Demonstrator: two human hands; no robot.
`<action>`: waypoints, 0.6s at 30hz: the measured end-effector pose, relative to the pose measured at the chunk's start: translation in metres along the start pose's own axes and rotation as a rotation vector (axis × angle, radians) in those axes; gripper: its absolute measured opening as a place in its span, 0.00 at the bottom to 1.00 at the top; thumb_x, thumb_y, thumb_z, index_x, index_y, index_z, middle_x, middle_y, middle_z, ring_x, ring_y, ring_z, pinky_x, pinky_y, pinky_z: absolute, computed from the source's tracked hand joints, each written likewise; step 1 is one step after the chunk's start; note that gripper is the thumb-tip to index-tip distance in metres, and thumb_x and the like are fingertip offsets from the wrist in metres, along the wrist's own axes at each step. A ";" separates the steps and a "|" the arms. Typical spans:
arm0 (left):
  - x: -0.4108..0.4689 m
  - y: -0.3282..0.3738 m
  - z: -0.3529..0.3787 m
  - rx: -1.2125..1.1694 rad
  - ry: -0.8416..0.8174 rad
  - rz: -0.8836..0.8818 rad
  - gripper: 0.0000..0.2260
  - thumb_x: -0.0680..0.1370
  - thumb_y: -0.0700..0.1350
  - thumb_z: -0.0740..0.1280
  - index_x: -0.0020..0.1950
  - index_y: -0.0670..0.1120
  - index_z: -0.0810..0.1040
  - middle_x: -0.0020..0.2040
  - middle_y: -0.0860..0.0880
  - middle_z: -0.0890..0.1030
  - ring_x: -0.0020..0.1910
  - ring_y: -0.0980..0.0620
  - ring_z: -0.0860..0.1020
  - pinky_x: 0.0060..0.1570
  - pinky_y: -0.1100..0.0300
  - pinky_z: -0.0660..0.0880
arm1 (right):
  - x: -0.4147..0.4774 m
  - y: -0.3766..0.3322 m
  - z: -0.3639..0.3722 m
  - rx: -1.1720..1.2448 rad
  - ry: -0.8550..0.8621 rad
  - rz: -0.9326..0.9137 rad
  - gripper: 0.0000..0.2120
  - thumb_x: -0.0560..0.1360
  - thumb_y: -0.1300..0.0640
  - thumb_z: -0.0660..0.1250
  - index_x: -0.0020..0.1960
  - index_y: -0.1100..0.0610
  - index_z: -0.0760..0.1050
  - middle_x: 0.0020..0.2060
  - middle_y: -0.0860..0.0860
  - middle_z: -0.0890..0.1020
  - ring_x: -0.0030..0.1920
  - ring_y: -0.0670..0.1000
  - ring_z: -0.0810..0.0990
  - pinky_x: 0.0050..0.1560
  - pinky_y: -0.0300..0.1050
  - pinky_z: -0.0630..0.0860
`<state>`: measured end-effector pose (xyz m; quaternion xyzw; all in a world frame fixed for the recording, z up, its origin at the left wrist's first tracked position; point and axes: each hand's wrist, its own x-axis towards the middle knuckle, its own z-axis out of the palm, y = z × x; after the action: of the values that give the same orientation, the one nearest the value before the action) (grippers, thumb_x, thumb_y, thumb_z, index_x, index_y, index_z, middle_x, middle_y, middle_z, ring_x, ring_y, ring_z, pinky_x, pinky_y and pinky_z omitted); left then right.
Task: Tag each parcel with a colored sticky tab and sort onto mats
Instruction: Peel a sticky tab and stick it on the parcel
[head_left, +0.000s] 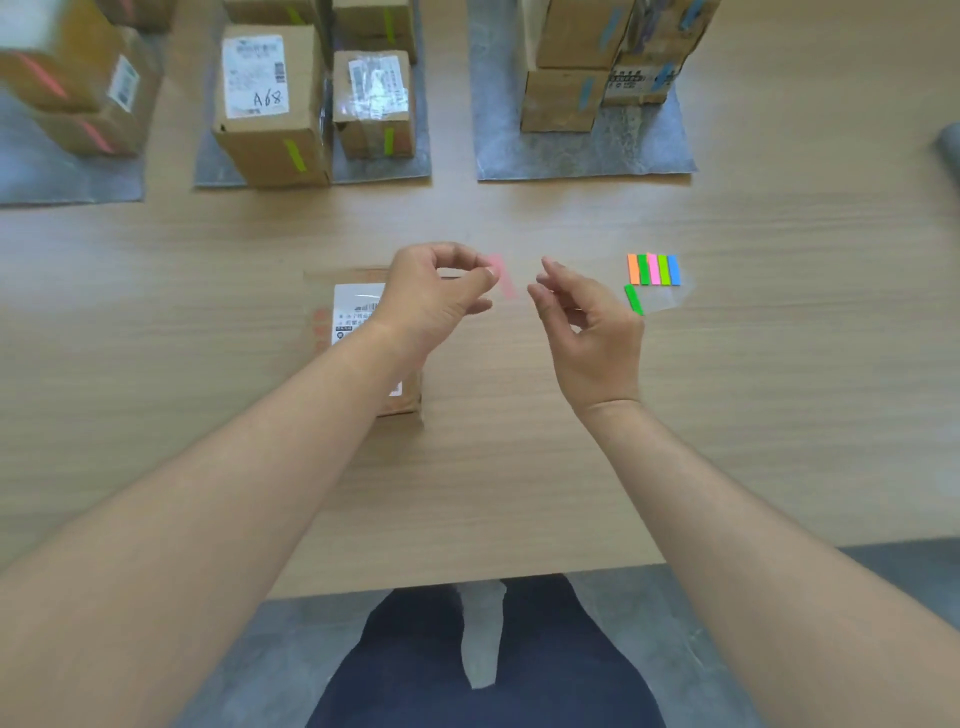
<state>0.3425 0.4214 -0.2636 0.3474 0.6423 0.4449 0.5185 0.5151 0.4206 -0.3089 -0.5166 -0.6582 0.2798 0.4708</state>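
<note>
My left hand (441, 291) pinches a pink sticky tab (503, 278) between thumb and forefinger, above the table. Under my left wrist lies a flat brown parcel (353, 322) with a white label. My right hand (587, 327) hovers just right of the tab, fingers loosely curled and holding nothing. A strip of coloured tabs (654, 270) in orange, green, pink and blue lies on a clear sheet to the right, with one loose green tab (634, 300) below it.
Three grey mats lie at the back: the left mat (67, 182) bears boxes with pink tabs, the middle mat (384, 166) boxes with green tabs, the right mat (623, 150) boxes with blue tabs. The table's front edge runs near my lap.
</note>
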 end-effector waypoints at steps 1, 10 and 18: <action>-0.006 -0.002 -0.007 0.019 -0.017 0.018 0.04 0.76 0.39 0.73 0.48 0.38 0.82 0.49 0.49 0.82 0.45 0.47 0.85 0.46 0.61 0.82 | -0.007 -0.005 0.003 -0.020 0.010 -0.005 0.13 0.80 0.61 0.70 0.64 0.60 0.81 0.50 0.53 0.86 0.47 0.47 0.85 0.49 0.46 0.83; -0.042 -0.023 -0.066 0.006 -0.065 0.060 0.03 0.78 0.43 0.70 0.44 0.48 0.79 0.43 0.44 0.81 0.39 0.51 0.78 0.35 0.57 0.74 | -0.050 -0.035 0.033 -0.052 -0.181 0.078 0.27 0.76 0.72 0.55 0.71 0.59 0.75 0.61 0.50 0.80 0.52 0.53 0.84 0.57 0.54 0.81; -0.088 -0.057 -0.101 0.016 -0.071 0.076 0.05 0.80 0.41 0.70 0.48 0.39 0.78 0.33 0.45 0.79 0.28 0.49 0.73 0.27 0.59 0.70 | -0.066 -0.047 0.051 -0.342 -0.818 0.008 0.48 0.67 0.77 0.50 0.78 0.40 0.64 0.80 0.38 0.60 0.77 0.48 0.64 0.68 0.50 0.73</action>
<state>0.2639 0.2996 -0.2782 0.3910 0.6134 0.4466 0.5211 0.4508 0.3498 -0.3112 -0.4363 -0.8253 0.3500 0.0780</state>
